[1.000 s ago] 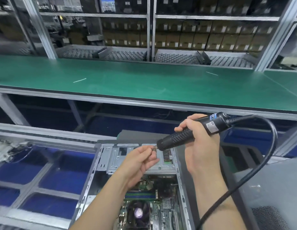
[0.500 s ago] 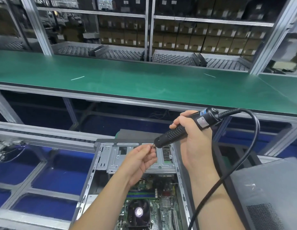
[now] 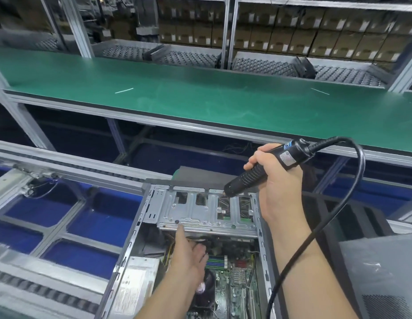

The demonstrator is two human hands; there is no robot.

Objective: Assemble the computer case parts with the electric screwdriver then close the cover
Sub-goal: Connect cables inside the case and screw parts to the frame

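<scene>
The open computer case (image 3: 200, 249) lies on its side on the conveyor frame (image 3: 62, 226) in front of the green table (image 3: 200, 100). Its side cover is off, so the power supply (image 3: 136, 282), the motherboard (image 3: 232, 284) and the cooler fan are exposed.

At the left of the case, the left hand (image 3: 188, 252) reaches in below the near edge of the metal drive bracket (image 3: 207, 210). Its forefinger points up at a hole on that edge and its other fingers (image 3: 201, 253) curl loosely; whether they hold a screw cannot be told.

The bracket already sits across the far end of the case. Further right, the right hand (image 3: 276, 180) wraps its fingers round the grip of the electric screwdriver (image 3: 264, 169), whose bit meets the bracket's far edge near the case rim. Its cable (image 3: 333, 215) loops off to the right.

By my judgement the work is in the fastening stage: the bracket is placed, at least one screw point is being served, and others along the near edge likely remain.

At the far right lies a dark panel (image 3: 384, 277) with a vent grille, probably the cover, not yet fitted; closing is still to do.
</scene>
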